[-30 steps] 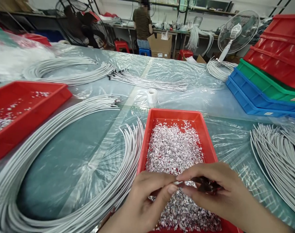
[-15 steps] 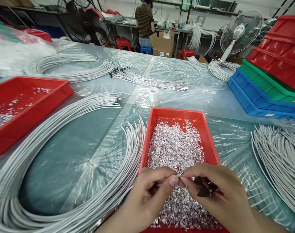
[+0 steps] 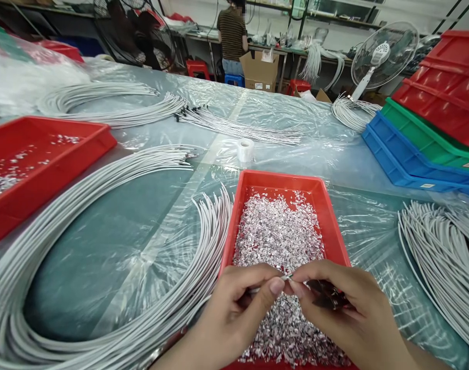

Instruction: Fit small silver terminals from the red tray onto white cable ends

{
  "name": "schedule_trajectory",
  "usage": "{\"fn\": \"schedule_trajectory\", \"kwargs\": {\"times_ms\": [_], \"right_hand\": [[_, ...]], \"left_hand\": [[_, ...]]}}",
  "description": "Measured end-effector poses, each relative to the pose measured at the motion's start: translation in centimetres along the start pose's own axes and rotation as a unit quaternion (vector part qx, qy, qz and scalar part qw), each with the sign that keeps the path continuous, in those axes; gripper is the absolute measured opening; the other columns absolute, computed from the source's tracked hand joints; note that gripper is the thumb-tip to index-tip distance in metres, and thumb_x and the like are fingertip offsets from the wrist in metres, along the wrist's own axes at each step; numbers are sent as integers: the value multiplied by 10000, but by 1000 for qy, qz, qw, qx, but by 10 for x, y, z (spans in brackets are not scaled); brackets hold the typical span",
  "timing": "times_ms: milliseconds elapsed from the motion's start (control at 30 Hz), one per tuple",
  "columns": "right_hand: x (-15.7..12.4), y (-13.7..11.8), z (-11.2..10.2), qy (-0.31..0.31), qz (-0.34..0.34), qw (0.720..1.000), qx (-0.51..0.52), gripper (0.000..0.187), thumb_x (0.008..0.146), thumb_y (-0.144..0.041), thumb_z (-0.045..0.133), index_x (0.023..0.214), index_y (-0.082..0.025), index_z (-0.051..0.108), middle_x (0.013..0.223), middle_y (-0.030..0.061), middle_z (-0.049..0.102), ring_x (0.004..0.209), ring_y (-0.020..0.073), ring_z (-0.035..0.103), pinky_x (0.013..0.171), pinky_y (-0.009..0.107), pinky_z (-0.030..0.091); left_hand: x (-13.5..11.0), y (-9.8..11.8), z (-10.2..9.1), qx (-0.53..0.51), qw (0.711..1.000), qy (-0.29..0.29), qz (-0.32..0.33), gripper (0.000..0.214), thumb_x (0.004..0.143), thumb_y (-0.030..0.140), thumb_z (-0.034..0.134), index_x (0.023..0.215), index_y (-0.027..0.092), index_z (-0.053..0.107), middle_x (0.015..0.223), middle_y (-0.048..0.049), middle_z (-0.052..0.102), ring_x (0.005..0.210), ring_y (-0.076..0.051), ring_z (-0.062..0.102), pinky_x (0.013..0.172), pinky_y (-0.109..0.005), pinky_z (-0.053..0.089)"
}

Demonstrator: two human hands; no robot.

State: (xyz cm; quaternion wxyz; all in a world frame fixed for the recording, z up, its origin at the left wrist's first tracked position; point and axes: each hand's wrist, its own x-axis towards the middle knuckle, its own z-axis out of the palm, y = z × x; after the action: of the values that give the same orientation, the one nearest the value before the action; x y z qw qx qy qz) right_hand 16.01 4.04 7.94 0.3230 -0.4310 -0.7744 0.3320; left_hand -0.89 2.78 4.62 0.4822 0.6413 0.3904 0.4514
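My left hand (image 3: pixel 238 308) pinches a thin white cable (image 3: pixel 253 291) between thumb and forefinger near its stripped end. Small wire ends (image 3: pixel 287 276), with a bit of green, stick out toward the other side. Thumb and forefinger of my right hand (image 3: pixel 345 303) close on these wire ends. Tucked in the right palm is a dark metal tool (image 3: pixel 326 294); its full shape is hidden by the fingers. Both hands are above a red tray (image 3: pixel 336 226) full of silvery foil scraps (image 3: pixel 280 231).
A large loop of white cables (image 3: pixel 76 205) lies left of the tray, another bundle (image 3: pixel 442 267) right. A second red tray (image 3: pixel 83 146) is far left. Behind are a tape roll (image 3: pixel 245 150), stacked bins (image 3: pixel 427 149), a fan (image 3: pixel 380 54) and a person (image 3: pixel 232 33) at a bench.
The right hand's fingers have shifted very slightly and the dark tool in its palm has turned a little. The left hand's pinch is nearly unchanged.
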Motion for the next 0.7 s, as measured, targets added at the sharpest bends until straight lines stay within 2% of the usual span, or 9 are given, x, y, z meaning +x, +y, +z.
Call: {"fn": "schedule_trajectory", "kwargs": {"times_ms": [167,300,700], "right_hand": [[1,2,-2,-13,-21,1000,-4,86,783,-131,546,773,-216,552,559,-77,533,429,56,465,411,144,370],[1,1,-3,-26,-15,1000,-4,63,814,-173,541,766,-212,552,542,-75,514,425,59,459,398,143,365],[-4,1,-1,-14,-9,1000,-4,83,808,-146,534,768,-217,549,549,-74,522,424,64,455,413,137,383]], "left_hand": [[1,-1,0,23,1000,-1,11,254,923,236,427,758,177,612,554,20,483,470,-87,391,395,-209,292],[0,-3,-1,48,999,6,25,236,915,215,445,749,175,608,542,25,487,468,-83,409,398,-203,301],[1,-2,1,76,993,46,82,150,870,105,509,842,168,642,645,20,638,540,-65,569,492,-167,418]]}}
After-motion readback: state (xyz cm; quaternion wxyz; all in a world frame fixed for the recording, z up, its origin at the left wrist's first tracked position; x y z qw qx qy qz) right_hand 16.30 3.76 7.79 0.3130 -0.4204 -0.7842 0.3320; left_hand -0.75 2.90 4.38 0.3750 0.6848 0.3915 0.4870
